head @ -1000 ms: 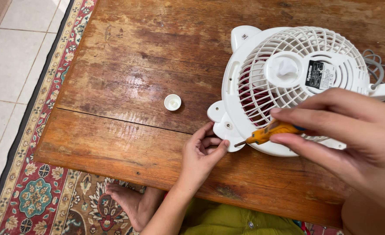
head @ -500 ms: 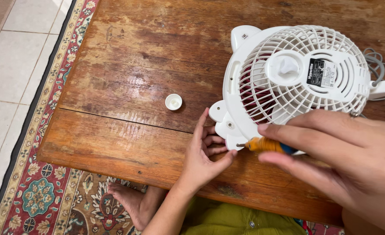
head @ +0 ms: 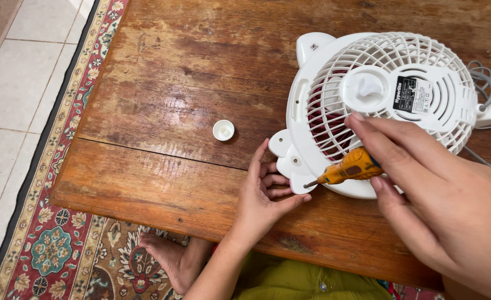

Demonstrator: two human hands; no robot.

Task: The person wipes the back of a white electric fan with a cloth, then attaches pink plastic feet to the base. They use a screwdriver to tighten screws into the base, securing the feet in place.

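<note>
right hand pinching orange screwdriver, left hand open against round white plastic fan, worn wooden table

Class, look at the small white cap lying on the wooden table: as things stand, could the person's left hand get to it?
Probably yes. The left hand rests by the fan's foot, and only bare table lies between it and the white cap.

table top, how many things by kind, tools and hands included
fan: 1
screwdriver: 1
small white cap: 1
hands: 2, left hand against the fan's foot, right hand holding the screwdriver
total: 5
</note>
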